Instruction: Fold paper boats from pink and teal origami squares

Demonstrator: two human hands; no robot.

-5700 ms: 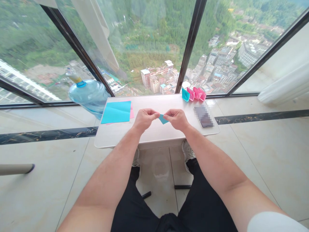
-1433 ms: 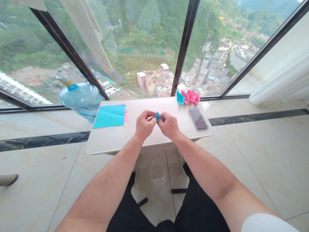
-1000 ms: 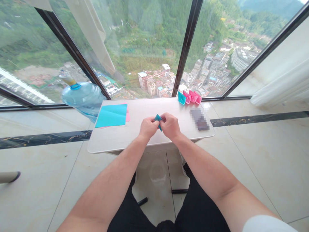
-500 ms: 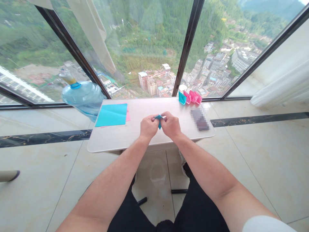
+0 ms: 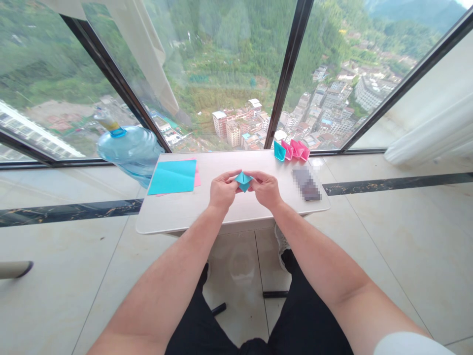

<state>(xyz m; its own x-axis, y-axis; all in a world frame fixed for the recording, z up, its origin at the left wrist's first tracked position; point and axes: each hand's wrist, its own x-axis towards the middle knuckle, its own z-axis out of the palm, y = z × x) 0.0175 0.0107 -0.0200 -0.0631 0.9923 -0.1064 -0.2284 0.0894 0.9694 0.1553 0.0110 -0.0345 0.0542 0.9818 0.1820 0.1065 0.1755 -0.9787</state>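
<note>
A small piece of folded blue paper [image 5: 243, 182] is held between my two hands above the front middle of the table. My left hand [image 5: 222, 189] pinches its left corner, and my right hand [image 5: 266, 189] pinches the right one. The paper shows a diamond shape with a crease or slit near its top. Some fingertips are hidden behind it. Toward the back right of the table stand a blue paper boat [image 5: 279, 151] and several pink paper boats [image 5: 295, 150] in a row.
Flat blue paper [image 5: 172, 176] lies over pink sheets [image 5: 197, 176] on the left of the white table [image 5: 185, 212]. A blurred dark flat object [image 5: 306, 184] rests at the right. A large water bottle [image 5: 129, 150] stands behind the left edge, by the window.
The folded blue paper has turned or spread into a wider diamond facing me. My hands have moved slightly apart, with fingers straighter along its sides.
</note>
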